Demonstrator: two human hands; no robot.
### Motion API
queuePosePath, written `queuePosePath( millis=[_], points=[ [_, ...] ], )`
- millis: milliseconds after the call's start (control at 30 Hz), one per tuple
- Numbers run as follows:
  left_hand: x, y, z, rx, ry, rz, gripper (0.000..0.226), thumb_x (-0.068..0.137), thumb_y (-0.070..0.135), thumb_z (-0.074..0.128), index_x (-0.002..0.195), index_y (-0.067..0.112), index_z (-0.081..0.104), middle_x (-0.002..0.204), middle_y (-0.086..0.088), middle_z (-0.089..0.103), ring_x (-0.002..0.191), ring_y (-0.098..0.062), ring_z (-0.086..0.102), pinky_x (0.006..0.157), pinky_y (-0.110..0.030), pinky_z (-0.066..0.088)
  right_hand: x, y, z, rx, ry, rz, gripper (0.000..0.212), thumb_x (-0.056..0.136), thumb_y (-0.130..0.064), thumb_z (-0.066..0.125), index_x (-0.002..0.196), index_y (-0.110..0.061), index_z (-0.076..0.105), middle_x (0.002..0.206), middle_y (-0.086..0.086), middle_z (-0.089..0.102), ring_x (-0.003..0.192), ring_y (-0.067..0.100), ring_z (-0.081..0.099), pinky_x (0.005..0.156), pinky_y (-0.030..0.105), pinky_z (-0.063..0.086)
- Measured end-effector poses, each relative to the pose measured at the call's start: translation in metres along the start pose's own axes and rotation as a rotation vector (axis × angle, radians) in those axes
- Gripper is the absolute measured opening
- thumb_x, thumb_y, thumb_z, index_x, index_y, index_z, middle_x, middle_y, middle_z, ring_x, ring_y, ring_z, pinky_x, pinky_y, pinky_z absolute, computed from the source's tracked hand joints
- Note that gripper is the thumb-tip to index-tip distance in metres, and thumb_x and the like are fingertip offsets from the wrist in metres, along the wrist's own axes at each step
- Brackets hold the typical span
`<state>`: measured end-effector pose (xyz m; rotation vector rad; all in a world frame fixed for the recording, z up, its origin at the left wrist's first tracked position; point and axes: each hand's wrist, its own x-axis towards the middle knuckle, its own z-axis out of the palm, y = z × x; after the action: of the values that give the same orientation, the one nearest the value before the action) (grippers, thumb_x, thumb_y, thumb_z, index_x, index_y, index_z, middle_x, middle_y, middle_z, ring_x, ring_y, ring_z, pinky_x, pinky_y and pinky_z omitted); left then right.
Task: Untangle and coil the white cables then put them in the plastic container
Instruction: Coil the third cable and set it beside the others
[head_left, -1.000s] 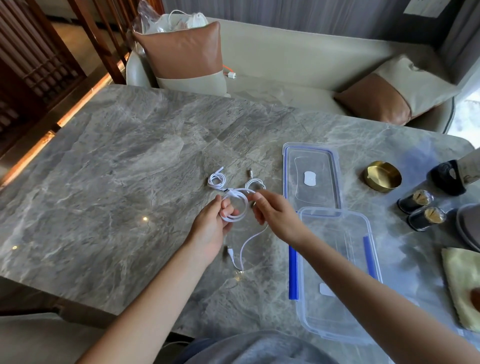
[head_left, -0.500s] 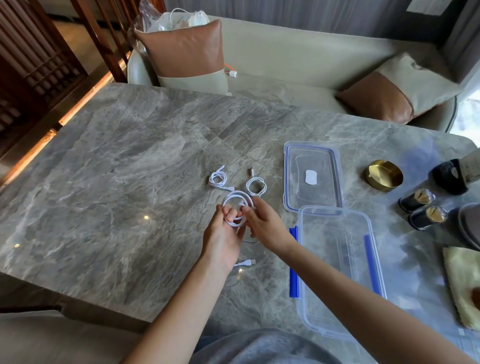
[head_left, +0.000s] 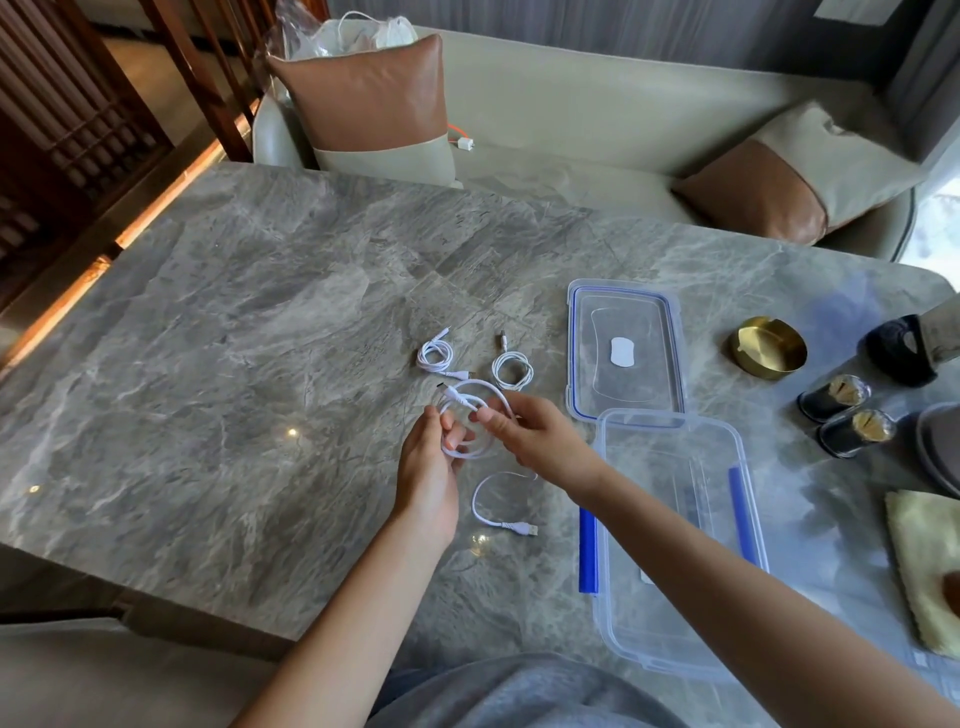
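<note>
A white cable (head_left: 475, 395) is looped into a coil just above the grey marble table (head_left: 234, 374). My left hand (head_left: 430, 473) grips the coil's left side and my right hand (head_left: 537, 439) pinches it on the right. The cable's loose tail with a USB plug (head_left: 501, 522) lies curved on the table under my hands. Two small coiled white cables (head_left: 435, 356) (head_left: 511, 369) rest side by side just beyond. The clear plastic container (head_left: 670, 535) with blue clips stands open and empty to the right of my hands.
The container's lid (head_left: 623, 348) lies flat beyond the container. A brass dish (head_left: 769, 347), two small dark jars (head_left: 844, 415), a black object (head_left: 898, 353) and a yellow cloth (head_left: 924, 566) sit at the right. A sofa with cushions (head_left: 369, 109) stands behind the table.
The coil has gained a turn and my hands have shifted slightly. The loose tail is shorter and now lies curved on the table with its plug pointing right.
</note>
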<state>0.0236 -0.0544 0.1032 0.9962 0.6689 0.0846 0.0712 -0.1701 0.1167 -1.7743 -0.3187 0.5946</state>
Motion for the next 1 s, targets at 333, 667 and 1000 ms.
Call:
queuePosePath(
  millis=[333, 667, 1000],
  points=[
    [-0.001, -0.006, -0.001, 0.157, 0.023, 0.069, 0.036, 0.101, 0.030, 0.030, 0.067, 0.020, 0.039, 0.045, 0.012, 0.039, 0.066, -0.015, 0.041, 0.074, -0.029, 0.034, 0.003, -0.002, 0.000, -0.219, -0.035, 0.040, 0.014, 0.092, -0.015, 0.055, 0.081, -0.008, 0.060, 0.057, -0.007, 0.055, 0.045, 0.003, 0.049, 0.045, 0.011, 0.038],
    [0.000, -0.009, -0.011, 0.302, 0.017, 0.044, 0.035, 0.097, 0.019, 0.033, 0.062, 0.021, 0.039, 0.041, 0.012, 0.039, 0.055, -0.004, 0.048, 0.070, -0.023, 0.037, -0.002, -0.002, 0.001, -0.059, 0.024, 0.020, 0.024, 0.086, -0.004, 0.058, 0.084, -0.026, 0.069, 0.057, -0.006, 0.050, 0.058, 0.013, 0.041, 0.055, 0.021, 0.035],
    [0.009, 0.028, -0.027, 0.369, -0.399, -0.278, 0.042, 0.098, 0.026, 0.023, 0.075, 0.013, 0.055, 0.046, 0.006, 0.053, 0.058, -0.008, 0.056, 0.065, -0.027, 0.032, 0.001, -0.013, -0.010, -0.451, -0.082, -0.077, 0.035, 0.084, -0.002, 0.057, 0.060, -0.028, 0.056, 0.051, -0.011, 0.036, 0.048, 0.005, 0.033, 0.052, 0.014, 0.030]
  ],
)
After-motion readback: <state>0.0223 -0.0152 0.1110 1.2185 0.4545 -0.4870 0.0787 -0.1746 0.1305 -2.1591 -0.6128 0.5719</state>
